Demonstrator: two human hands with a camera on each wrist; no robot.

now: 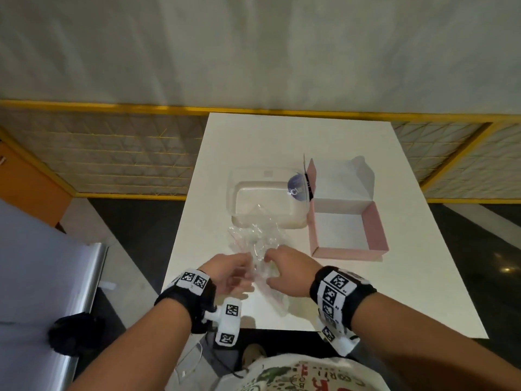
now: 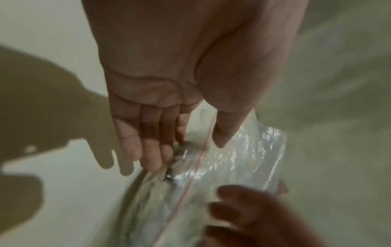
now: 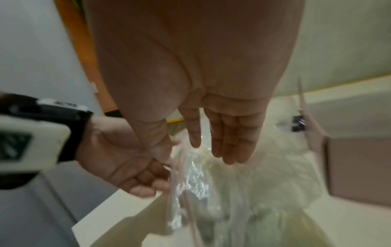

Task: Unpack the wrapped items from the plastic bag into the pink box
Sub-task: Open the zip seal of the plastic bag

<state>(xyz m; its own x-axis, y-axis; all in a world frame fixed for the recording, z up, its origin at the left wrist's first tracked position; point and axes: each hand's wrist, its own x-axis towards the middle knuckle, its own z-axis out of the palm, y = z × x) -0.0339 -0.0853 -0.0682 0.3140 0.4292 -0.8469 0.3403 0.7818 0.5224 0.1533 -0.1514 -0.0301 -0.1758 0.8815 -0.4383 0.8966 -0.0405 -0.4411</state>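
A clear plastic bag point(image 1: 260, 239) with a red zip line lies crumpled on the white table point(image 1: 400, 289), close to its front edge. Shiny crinkled wrapping shows inside the bag point(image 2: 232, 158); I cannot make out single items. My left hand point(image 1: 248, 268) pinches the bag's near edge between thumb and fingers point(image 2: 160, 160). My right hand point(image 1: 269, 268) grips the same edge from the right, with the bag point(image 3: 190, 177) hanging between its thumb and fingers point(image 3: 228, 147). The pink box point(image 1: 349, 253) stands open to the right of the bag, its lid up behind it and nothing showing inside.
A clear plastic container point(image 1: 239, 187) with a blue round label sits just behind the bag, touching the pink box's left side. The table's front edge runs just under my wrists. A grey metal surface point(image 1: 56, 263) stands to the left, and a yellow-framed partition point(image 1: 112, 156) behind.
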